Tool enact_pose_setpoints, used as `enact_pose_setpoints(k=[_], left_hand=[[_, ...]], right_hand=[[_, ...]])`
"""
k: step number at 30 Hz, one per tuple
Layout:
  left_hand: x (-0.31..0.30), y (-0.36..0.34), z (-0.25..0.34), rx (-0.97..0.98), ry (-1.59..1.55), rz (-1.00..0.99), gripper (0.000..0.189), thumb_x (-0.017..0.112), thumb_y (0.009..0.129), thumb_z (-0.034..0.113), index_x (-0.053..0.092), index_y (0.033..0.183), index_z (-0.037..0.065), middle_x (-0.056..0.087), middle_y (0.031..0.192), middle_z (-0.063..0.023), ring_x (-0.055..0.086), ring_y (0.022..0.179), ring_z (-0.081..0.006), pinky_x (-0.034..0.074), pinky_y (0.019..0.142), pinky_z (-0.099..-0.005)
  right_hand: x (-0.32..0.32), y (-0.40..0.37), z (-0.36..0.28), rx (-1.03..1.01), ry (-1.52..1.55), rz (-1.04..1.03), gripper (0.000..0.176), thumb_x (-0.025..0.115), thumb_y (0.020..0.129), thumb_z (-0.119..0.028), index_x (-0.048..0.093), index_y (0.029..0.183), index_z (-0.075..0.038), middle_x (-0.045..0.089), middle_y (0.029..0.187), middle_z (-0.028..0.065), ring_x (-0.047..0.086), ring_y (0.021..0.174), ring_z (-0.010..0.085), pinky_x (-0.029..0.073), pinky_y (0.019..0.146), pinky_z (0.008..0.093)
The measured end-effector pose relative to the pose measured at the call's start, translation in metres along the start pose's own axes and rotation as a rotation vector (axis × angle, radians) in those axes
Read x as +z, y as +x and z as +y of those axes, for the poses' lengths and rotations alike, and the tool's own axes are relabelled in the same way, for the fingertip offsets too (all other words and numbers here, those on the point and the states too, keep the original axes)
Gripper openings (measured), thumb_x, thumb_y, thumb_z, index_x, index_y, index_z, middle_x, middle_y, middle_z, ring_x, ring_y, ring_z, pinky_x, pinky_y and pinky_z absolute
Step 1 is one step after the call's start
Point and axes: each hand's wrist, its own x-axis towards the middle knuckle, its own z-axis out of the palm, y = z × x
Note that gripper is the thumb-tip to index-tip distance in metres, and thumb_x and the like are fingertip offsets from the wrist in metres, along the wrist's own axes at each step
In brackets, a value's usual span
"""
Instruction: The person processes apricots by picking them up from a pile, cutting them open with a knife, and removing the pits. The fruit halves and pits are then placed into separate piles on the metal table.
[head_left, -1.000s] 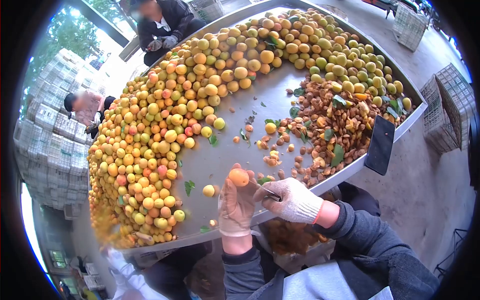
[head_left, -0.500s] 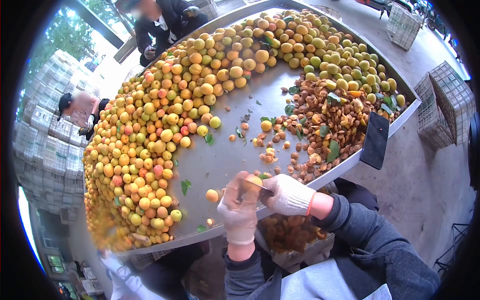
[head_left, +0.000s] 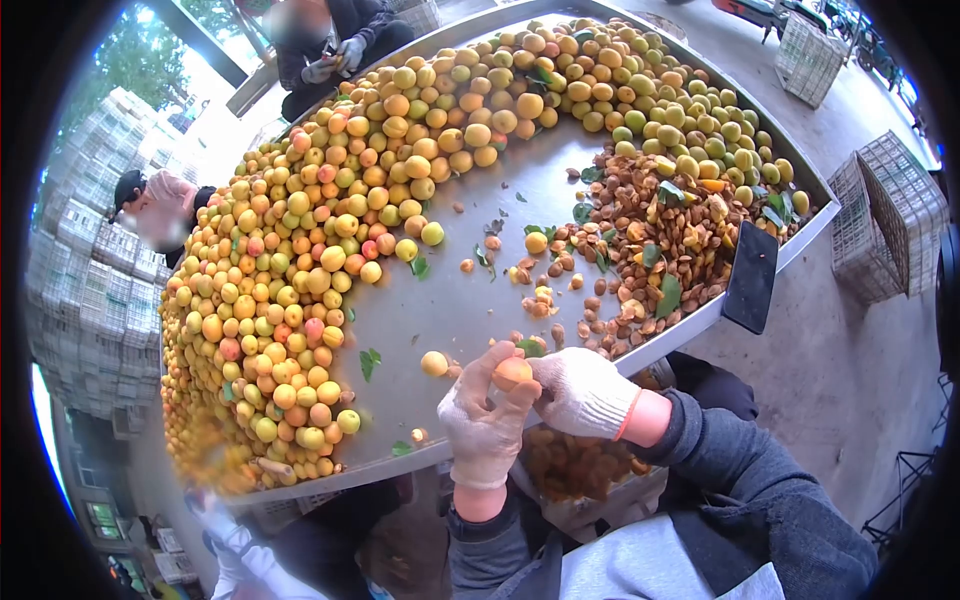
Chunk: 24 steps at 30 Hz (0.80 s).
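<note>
At the near edge of a metal counter (head_left: 450, 300), two gloved hands are meeting around one orange apricot (head_left: 512, 372). The left hand (head_left: 485, 425) is gripping it from below, fingers curled. The right hand (head_left: 585, 392) is closing on its side. Heaped apricots (head_left: 300, 280) are lying left, pits (head_left: 640, 250) right.

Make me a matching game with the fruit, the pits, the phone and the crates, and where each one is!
1 held apricot
2 pits
3 black phone
4 wire crates

A on the ground beside the table
B between left hand and right hand
C at the table's right rim
D heaped on the table

Pairs: 1-B, 2-D, 3-C, 4-A
</note>
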Motion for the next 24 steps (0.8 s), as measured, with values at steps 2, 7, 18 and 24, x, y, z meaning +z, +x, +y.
enact_pose_setpoints(k=[2, 7, 18, 24], left_hand=[[-0.005, 0.000, 0.000, -0.010, -0.011, -0.087, 0.048, 0.078, 0.079, 0.020, 0.060, 0.116, -0.004, 0.066, 0.104, -0.0100, 0.063, 0.094, -0.0178, 0.050, 0.087, -0.0305], [-0.007, 0.003, 0.007, -0.056, -0.278, -0.205, 0.044, 0.075, 0.082, 0.018, 0.060, 0.117, -0.003, 0.065, 0.107, -0.0112, 0.062, 0.099, -0.0189, 0.048, 0.091, -0.0310], [-0.007, 0.005, -0.008, 0.316, 0.625, -0.035, 0.050, 0.072, 0.083, 0.024, 0.054, 0.126, 0.005, 0.060, 0.092, -0.0134, 0.061, 0.082, -0.0265, 0.051, 0.078, -0.0342], [0.023, -0.002, 0.008, 0.249, 0.191, -0.058, 0.038, 0.062, 0.088, 0.020, 0.051, 0.120, 0.001, 0.064, 0.088, -0.0090, 0.062, 0.076, -0.0213, 0.050, 0.069, -0.0313]], right_hand=[[0.005, 0.003, 0.012, -0.052, 0.395, -0.225, 0.015, 0.060, 0.080, -0.010, 0.067, 0.092, -0.004, 0.064, 0.077, 0.0189, 0.064, 0.070, 0.0328, 0.050, 0.065, 0.0373], [-0.010, 0.001, -0.006, 0.013, 0.602, -0.356, 0.014, 0.058, 0.081, -0.008, 0.068, 0.089, -0.003, 0.066, 0.078, 0.0160, 0.064, 0.072, 0.0278, 0.050, 0.068, 0.0326], [-0.034, 0.000, -0.006, 0.015, 0.364, 0.124, 0.037, 0.067, 0.083, -0.029, 0.061, 0.107, -0.002, 0.066, 0.092, 0.0204, 0.066, 0.084, 0.0298, 0.051, 0.074, 0.0367], [-0.038, 0.002, 0.008, 0.017, 0.578, -0.058, 0.033, 0.065, 0.083, -0.025, 0.057, 0.103, 0.000, 0.064, 0.092, 0.0190, 0.063, 0.086, 0.0298, 0.049, 0.079, 0.0368]])
